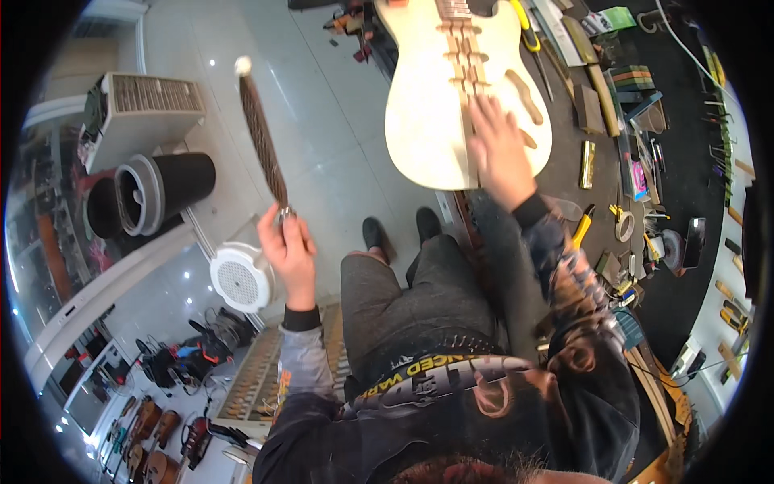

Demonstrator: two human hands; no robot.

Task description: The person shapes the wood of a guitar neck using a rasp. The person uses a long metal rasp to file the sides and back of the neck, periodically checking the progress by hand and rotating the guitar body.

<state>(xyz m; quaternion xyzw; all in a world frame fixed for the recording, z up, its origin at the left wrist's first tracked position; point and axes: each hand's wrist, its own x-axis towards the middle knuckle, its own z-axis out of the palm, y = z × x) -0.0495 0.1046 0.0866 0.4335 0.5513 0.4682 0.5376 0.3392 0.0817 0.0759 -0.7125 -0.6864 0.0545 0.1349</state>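
Observation:
My left hand [289, 258] is raised over the floor on the left, with its fingers closed round the near end of a long, dark brown stick-like thing [260, 133]. It has a ridged, rope-like surface, a shiny metal collar by my fingers and a rounded pale tip at the far end; I cannot make out its kind. At the right, my right hand [501, 149] lies with fingers stretched out on a pale electric guitar body [419, 121]. A darker strip with several cut-outs runs down the body's middle, and more cavities show right of it. Part of the body is hidden under that hand.
The guitar body overhangs the left edge of a dark workbench [564, 173]. A yellow-handled tool [582, 227], a small gold-coloured cylinder [588, 164] and wooden blocks [588, 109] lie on it. Black bins [181, 189] and a round white vented device [240, 277] stand left.

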